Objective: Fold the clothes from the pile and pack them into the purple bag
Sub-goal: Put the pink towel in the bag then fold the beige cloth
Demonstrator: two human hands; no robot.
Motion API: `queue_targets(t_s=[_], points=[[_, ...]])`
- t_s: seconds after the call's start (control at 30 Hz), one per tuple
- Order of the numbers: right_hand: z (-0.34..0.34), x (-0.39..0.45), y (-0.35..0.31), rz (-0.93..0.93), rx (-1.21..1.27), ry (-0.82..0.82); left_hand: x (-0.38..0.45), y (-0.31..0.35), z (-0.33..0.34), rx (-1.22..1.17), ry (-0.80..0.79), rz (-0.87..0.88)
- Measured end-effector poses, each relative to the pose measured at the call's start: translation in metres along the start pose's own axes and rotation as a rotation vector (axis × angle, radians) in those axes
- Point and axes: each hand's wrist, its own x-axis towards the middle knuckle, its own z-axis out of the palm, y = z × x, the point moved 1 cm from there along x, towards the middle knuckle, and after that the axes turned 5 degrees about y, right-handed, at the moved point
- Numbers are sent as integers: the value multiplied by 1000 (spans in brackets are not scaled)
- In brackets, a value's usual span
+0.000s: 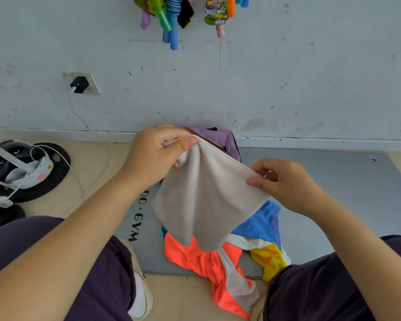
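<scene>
A soft beige garment (pixel 202 200) hangs at frame center, its hem pinched by the left hand (pixel 158 156) and right hand (pixel 285 184). Below lies a crumpled pile (pixel 222 262) in orange, blue, yellow. Behind, one purple bag (pixel 220 137) sits on a gray mat (pixel 333 193).

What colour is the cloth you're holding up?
The cloth is off-white, almost cream; the head view shows it best.
</scene>
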Motion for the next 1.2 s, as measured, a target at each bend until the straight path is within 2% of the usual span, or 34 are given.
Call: queue_targets(t_s=[0.2,0.3,0.53,0.73,0.83,0.93,1.1,1.17,1.2], points=[[-5,6,14,28,-204,26,9,-14,-16,112,30,-14],[-10,7,17,5,-266,89,11,-23,-17,304,-7,17],[-19,10,20,-39,-272,202,13,-38,-14,397,-116,-25],[-26,10,15,-114,-207,423,12,-43,-11,591,-112,20],[-29,9,16,-71,-126,475,14,-45,-12,701,-90,-6],[-32,8,19,4,-71,481,12,-47,-13,724,-102,14],[-30,6,21,39,-10,407,9,-55,-12,781,-257,-75],[-32,6,20,40,63,410,9,-55,-12,632,-222,-83],[-34,6,20,40,128,420,10,-54,-13,469,-184,-92]])
